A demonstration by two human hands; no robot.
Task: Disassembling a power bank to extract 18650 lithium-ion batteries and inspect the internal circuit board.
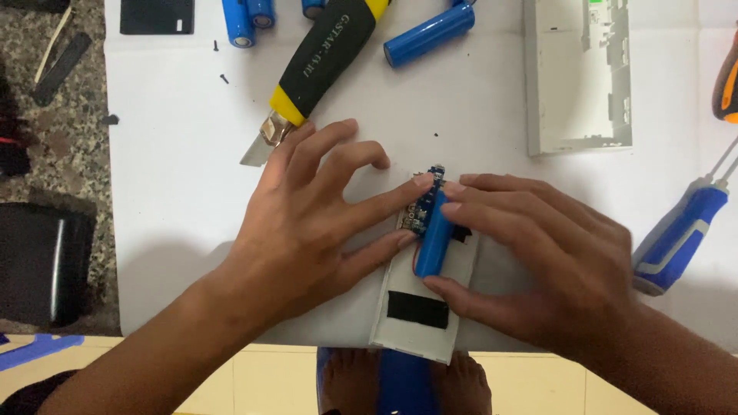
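Blue cylindrical cell [434, 238] seated in white casing half [421, 307] at the sheet's near edge.

Right hand [538, 261] pinches the cell between thumb and fingertips. Left hand [307, 230], fingers spread, presses the small circuit board [424, 206] beside the cell. Utility knife [319, 65] and loose blue cells [427, 34] lie beyond; blue-handled screwdriver [680, 234] lies right.

No packages, labels, signs or screens can be made out here.
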